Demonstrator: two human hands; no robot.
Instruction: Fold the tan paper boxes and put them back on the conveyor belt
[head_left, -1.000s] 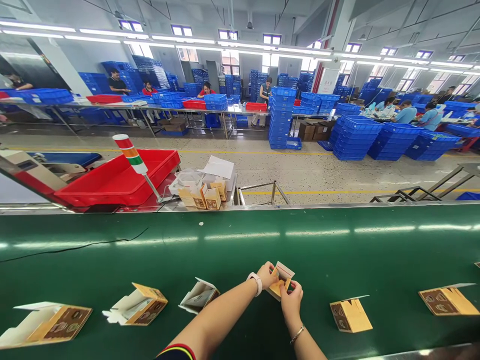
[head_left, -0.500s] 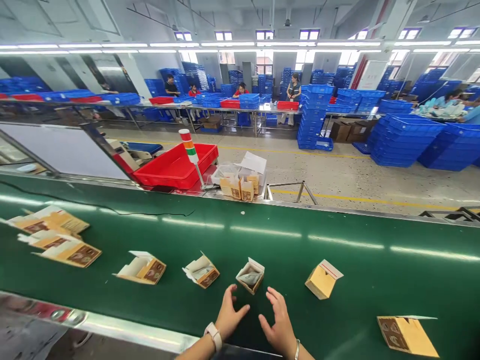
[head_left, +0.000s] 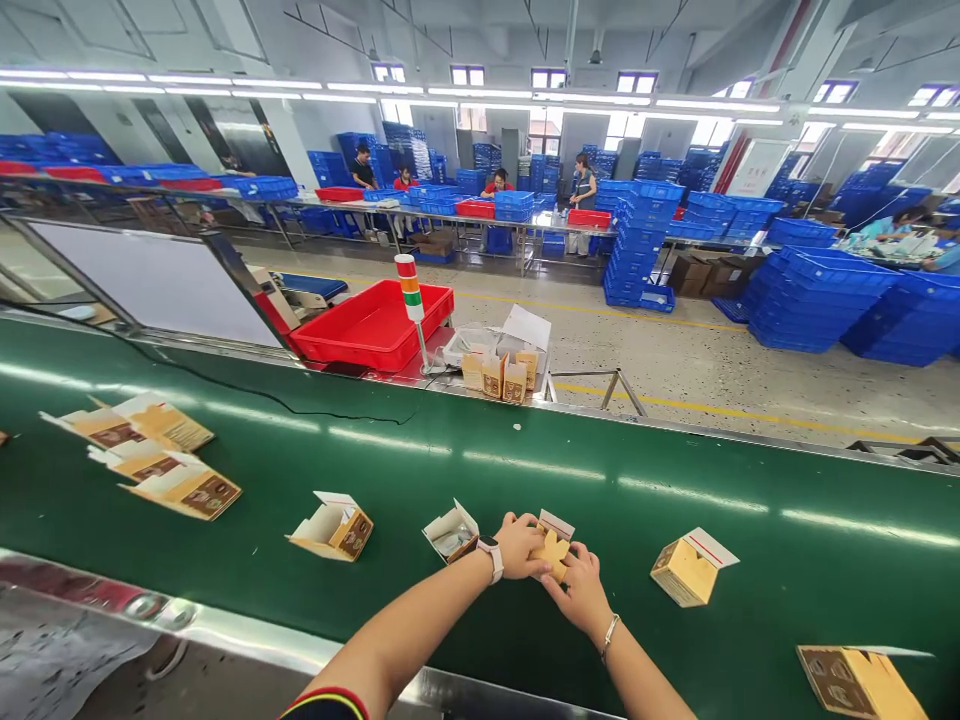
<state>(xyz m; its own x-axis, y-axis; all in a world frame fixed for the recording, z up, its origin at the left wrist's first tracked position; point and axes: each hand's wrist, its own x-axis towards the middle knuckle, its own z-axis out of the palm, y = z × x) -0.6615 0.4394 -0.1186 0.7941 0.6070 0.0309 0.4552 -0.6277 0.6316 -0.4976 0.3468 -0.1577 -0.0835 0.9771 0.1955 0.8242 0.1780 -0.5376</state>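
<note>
A small kraft carton point(head_left: 553, 549) sits pinched between both hands, low over a green conveyor belt point(head_left: 525, 455), near the belt's near edge. Its yellow-tan side faces up, and a white flap with a red stripe sticks out past the fingertips at the far side. The left hand point(head_left: 517, 545), with a white smartwatch point(head_left: 490, 558) on its wrist, grips the carton's left side, fingers curled over it. The right hand point(head_left: 579, 590), with a thin metal bracelet point(head_left: 609, 638) on its wrist, presses in from the right and below, so the two hands nearly meet around it.

Just left of the left hand, an open carton point(head_left: 451, 533) rests on the belt with something silvery inside. Further left lies another open carton point(head_left: 334, 527), then a loose cluster of three flattened, overlapping cartons point(head_left: 150, 452). To the right, a closed yellow carton point(head_left: 688, 568) stands with its white flap raised, and a brown-printed carton point(head_left: 855, 682) lies at the lower right corner.

Across the belt, a steel tabletop point(head_left: 450, 378) carries a red tray point(head_left: 371, 325), a stack light point(head_left: 409, 285) and a small group of upright cartons point(head_left: 499, 377). Beyond, blue crates point(head_left: 810, 300) stand in stacks on the factory floor, and co-workers point(head_left: 585, 185) stand at long tables.
</note>
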